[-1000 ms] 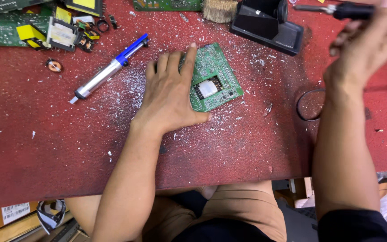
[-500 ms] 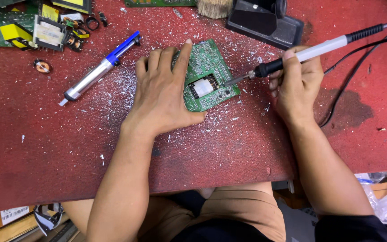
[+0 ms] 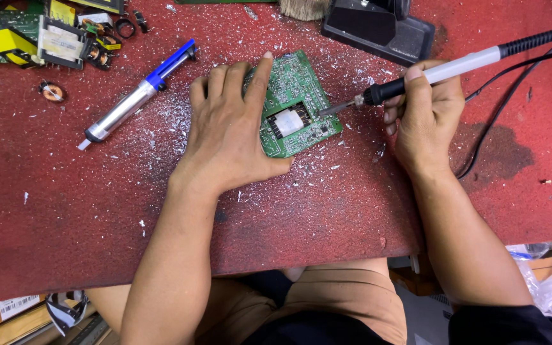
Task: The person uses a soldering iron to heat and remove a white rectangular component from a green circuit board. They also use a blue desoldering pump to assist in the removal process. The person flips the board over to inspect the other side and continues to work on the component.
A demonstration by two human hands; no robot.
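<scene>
the green circuit board (image 3: 298, 105) lies flat on the red mat (image 3: 327, 204), a little back from the near edge, with a white block near its middle. the left hand (image 3: 231, 131) is pressed palm down over the board's left side, fingers spread and stretched out flat, not curled round anything; the forefinger runs up across the board's upper left part and the thumb sits against the lower left corner. most of the board shows to the right of those fingers.

the right hand (image 3: 426, 112) is closed in a pen grip round the soldering iron (image 3: 429, 73), fingers wrapped on the black grip. the metal tip touches the board's right edge, just beside the white block. a black cable (image 3: 499, 108) trails off to the right.

a blue and silver solder sucker (image 3: 138, 96) lies left of the left hand, well apart from it, among white flecks on the mat. a black stand (image 3: 378, 29) sits behind the board.
</scene>
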